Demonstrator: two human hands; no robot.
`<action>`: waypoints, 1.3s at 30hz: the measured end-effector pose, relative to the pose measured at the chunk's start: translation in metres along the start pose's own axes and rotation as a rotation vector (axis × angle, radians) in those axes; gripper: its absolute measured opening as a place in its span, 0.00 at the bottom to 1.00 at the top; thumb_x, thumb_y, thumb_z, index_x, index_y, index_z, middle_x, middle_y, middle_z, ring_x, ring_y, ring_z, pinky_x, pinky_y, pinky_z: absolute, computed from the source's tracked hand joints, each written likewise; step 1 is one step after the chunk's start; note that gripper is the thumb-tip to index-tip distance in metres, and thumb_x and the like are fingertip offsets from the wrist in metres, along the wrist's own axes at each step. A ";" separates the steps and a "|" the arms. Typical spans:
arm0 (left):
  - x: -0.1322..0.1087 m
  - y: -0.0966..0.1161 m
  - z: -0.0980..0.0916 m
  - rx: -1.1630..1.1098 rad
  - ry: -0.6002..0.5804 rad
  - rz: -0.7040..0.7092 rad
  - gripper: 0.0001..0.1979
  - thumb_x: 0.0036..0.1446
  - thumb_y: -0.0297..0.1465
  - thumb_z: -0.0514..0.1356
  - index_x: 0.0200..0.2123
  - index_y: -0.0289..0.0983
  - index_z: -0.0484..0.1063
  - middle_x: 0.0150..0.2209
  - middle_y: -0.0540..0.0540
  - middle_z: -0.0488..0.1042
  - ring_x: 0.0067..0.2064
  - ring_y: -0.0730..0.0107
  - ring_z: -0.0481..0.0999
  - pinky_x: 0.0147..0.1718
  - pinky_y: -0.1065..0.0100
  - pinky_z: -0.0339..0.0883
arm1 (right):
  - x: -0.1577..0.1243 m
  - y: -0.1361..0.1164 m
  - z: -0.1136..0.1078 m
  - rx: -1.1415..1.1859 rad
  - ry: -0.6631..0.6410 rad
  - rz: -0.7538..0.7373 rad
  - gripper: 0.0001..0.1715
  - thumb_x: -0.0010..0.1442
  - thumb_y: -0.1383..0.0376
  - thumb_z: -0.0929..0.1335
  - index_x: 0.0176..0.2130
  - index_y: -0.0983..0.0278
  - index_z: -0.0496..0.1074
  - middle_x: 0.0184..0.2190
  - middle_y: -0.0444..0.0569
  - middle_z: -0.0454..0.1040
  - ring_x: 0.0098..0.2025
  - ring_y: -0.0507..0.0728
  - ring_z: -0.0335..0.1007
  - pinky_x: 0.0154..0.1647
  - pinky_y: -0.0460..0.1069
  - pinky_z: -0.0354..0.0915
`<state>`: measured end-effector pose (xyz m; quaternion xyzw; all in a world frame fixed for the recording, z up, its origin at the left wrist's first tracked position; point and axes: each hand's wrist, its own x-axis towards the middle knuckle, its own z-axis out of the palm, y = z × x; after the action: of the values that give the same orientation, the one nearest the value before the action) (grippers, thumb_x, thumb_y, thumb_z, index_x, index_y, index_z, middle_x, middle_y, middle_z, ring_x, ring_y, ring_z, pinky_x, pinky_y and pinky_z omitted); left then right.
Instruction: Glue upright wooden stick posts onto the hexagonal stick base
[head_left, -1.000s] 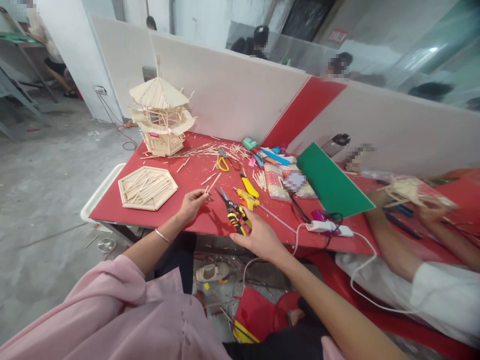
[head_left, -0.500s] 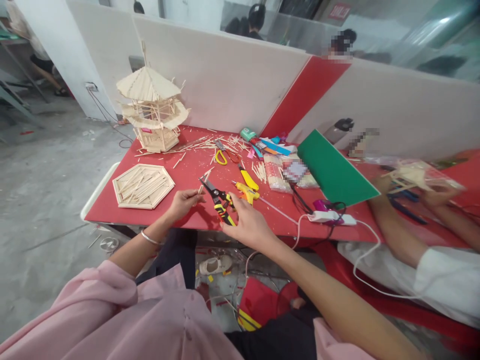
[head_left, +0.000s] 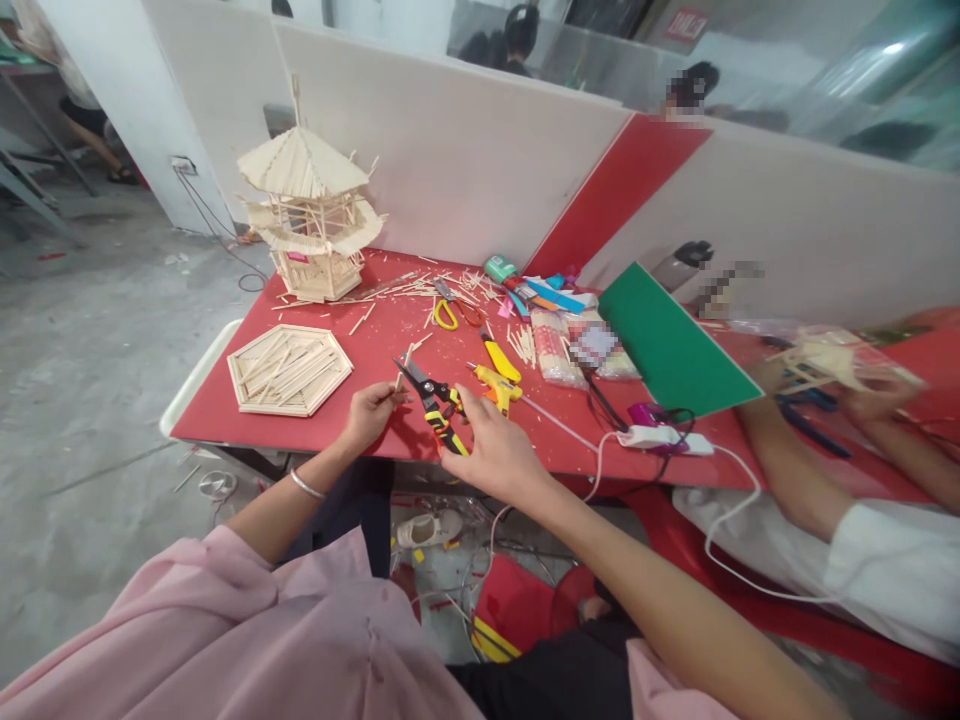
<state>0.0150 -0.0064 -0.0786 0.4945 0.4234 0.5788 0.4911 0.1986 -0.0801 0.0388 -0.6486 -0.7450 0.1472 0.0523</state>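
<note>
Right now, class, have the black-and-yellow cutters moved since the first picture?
Yes. Judged against the yellow glue gun, the cutters have moved left in the view, toward the left hand.

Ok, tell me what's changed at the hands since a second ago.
The right hand has carried the yellow-and-black cutters leftward; their blades, clear of the held stick before, now cross it in this view. Nothing was visibly let go or newly taken: the left hand keeps its pinch. The stick pavilion, hexagonal tray and glue gun stayed put.
</note>
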 end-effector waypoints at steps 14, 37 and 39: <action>0.000 -0.008 0.008 0.000 0.047 0.006 0.07 0.49 0.34 0.66 0.25 0.36 0.78 0.26 0.47 0.79 0.28 0.67 0.78 0.31 0.66 0.75 | 0.003 -0.013 -0.005 -0.019 -0.031 0.068 0.51 0.52 0.50 0.69 0.68 0.63 0.52 0.57 0.62 0.68 0.56 0.71 0.68 0.50 0.60 0.65; -0.003 0.008 0.005 0.131 0.144 0.205 0.11 0.56 0.40 0.63 0.31 0.40 0.81 0.33 0.44 0.80 0.37 0.63 0.78 0.42 0.65 0.70 | 0.008 -0.002 -0.003 0.130 -0.003 0.045 0.41 0.48 0.57 0.70 0.60 0.62 0.63 0.43 0.52 0.76 0.43 0.63 0.73 0.41 0.52 0.65; -0.001 0.015 0.005 0.139 0.250 0.288 0.12 0.58 0.41 0.62 0.32 0.40 0.80 0.35 0.44 0.79 0.38 0.64 0.76 0.42 0.66 0.69 | 0.006 0.002 -0.004 0.207 0.013 0.016 0.41 0.47 0.57 0.70 0.60 0.62 0.63 0.42 0.50 0.77 0.41 0.61 0.73 0.41 0.51 0.65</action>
<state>0.0174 -0.0098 -0.0633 0.5068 0.4448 0.6695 0.3115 0.2002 -0.0736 0.0410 -0.6466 -0.7202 0.2192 0.1227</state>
